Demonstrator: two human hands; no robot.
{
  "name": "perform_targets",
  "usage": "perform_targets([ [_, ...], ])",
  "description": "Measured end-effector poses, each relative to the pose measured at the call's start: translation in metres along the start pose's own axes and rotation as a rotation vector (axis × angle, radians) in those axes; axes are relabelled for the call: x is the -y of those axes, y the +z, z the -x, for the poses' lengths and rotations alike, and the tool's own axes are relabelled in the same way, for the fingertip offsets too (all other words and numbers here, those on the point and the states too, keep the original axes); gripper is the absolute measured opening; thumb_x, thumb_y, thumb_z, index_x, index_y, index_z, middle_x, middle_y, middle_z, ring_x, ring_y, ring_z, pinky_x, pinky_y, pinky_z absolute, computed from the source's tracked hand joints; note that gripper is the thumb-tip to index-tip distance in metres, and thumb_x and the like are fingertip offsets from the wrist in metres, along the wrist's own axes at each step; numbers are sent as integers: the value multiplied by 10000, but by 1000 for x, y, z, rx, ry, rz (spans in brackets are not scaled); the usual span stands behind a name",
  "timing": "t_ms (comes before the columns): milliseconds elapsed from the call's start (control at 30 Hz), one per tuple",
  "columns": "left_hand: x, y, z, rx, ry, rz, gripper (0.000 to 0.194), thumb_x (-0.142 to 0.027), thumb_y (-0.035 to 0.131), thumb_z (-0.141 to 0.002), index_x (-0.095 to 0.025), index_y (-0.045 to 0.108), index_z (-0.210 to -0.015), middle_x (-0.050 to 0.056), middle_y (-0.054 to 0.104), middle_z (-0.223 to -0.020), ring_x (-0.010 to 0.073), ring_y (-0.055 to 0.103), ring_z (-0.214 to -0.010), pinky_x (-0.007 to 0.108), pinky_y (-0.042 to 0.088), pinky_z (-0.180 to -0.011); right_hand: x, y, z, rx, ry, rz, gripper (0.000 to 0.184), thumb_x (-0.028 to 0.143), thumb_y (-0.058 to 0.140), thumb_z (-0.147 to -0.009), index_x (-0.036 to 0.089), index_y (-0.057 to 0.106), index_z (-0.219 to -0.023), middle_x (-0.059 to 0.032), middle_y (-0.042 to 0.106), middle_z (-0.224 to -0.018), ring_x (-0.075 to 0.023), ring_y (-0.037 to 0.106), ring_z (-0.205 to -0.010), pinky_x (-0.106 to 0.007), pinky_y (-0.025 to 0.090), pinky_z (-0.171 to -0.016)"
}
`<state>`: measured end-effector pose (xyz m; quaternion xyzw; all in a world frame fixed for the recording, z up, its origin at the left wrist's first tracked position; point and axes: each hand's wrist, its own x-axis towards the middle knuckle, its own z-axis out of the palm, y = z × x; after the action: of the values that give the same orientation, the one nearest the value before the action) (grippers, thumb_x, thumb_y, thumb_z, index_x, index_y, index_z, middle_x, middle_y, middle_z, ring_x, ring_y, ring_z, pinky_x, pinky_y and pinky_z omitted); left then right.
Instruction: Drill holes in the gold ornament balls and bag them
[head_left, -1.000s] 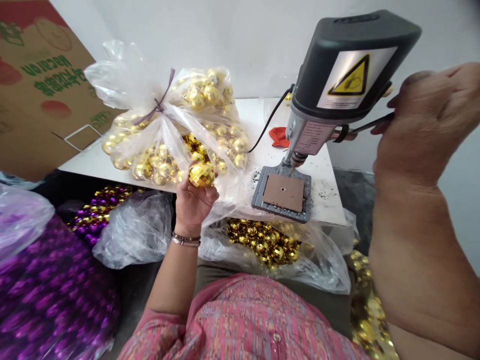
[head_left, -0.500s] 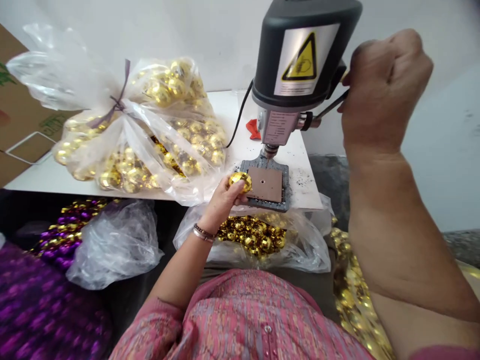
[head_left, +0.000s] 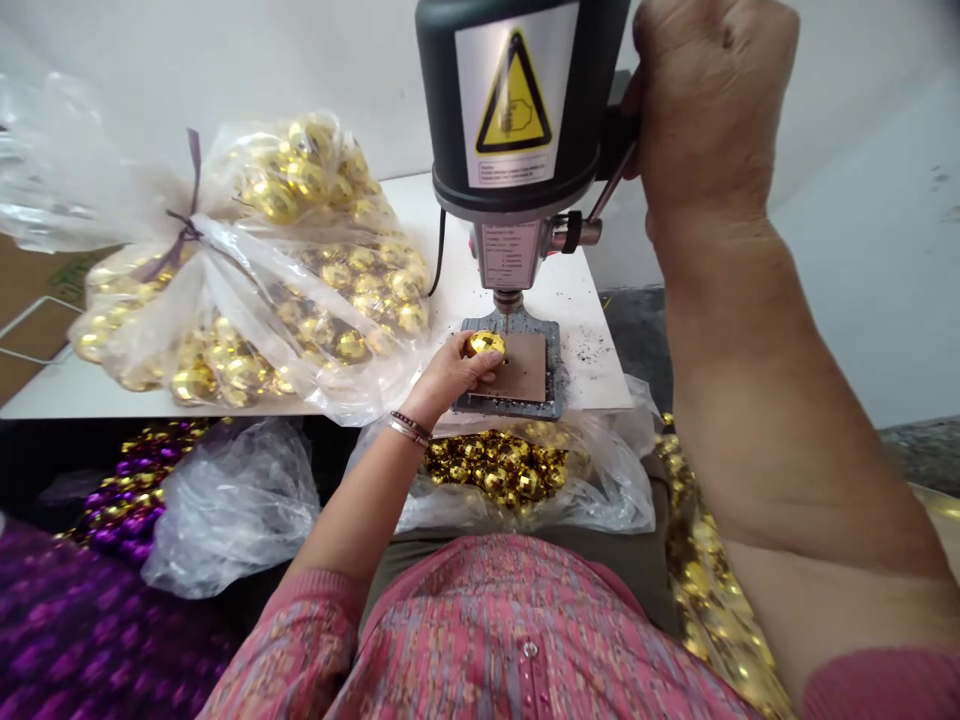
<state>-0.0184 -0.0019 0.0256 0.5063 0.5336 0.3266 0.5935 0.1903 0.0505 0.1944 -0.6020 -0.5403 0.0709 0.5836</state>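
My left hand grips a faceted gold ball and rests it on the brown pad of the drill press base, just under the chuck. My right hand is closed round the thin feed lever on the right side of the dark drill press head, which carries a yellow warning label.
A tied clear bag of gold balls lies on the white table to the left. An open bag of gold faceted balls sits in my lap. Purple and gold balls and a clear plastic bag lie lower left.
My left hand carried the gold ball from in front of the tied bag rightward onto the drill base pad. My right hand stayed on the lever as the view shifted right.
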Motion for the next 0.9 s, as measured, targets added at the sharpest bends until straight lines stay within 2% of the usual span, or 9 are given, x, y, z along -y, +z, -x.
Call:
perform_targets([
  [100,0,3,-4,0,8,-61,264,-248,838,-861,-158,643,-1015,-11,671,-771,85,617,-595,176,412,-510,9,-3,6,-12,106,-60,318,268,381,-1060,185,323,-759,48,295,-687,11,311,-666,-148,433,-685],
  [267,-3,8,-10,-53,41,-264,290,-241,796,-873,-162,666,-1120,-7,687,-825,106,620,-617,208,438,-551,15,-5,10,12,127,-95,300,289,345,-1069,178,310,-792,64,305,-688,47,337,-633,-105,347,-640],
  [400,-9,13,-9,-100,131,-540,453,-237,843,-815,-163,691,-1235,40,754,-1006,170,676,-826,271,529,-751,11,-7,11,35,88,-143,293,314,327,-1049,183,317,-787,69,332,-680,53,348,-648,-89,320,-620],
  [500,-12,19,-6,-88,211,-705,560,-226,858,-790,-164,694,-1322,68,774,-1129,217,696,-982,318,542,-903,8,-8,12,46,59,-191,311,363,409,-1018,201,306,-774,78,366,-657,33,328,-675,-88,312,-571],
  [633,-10,22,-3,-72,202,-710,662,-207,838,-813,-139,648,-1444,84,781,-1176,224,709,-1016,327,544,-954,7,-9,11,52,60,-177,321,401,432,-1004,199,310,-785,75,371,-691,58,370,-632,-71,279,-565],
  [767,-5,21,-3,-71,186,-662,600,-227,822,-827,-165,679,-1406,41,793,-1082,206,717,-952,306,557,-903,6,-10,12,65,51,-170,349,428,491,-984,198,316,-788,73,375,-715,62,401,-651,-73,306,-604],
  [900,2,21,-6,-88,210,-657,665,-233,839,-809,-150,658,-1443,70,793,-1161,228,728,-1013,333,564,-957,5,-10,16,45,19,-185,319,376,440,-1004,209,286,-778,55,289,-736,66,421,-679,-67,313,-641],
])
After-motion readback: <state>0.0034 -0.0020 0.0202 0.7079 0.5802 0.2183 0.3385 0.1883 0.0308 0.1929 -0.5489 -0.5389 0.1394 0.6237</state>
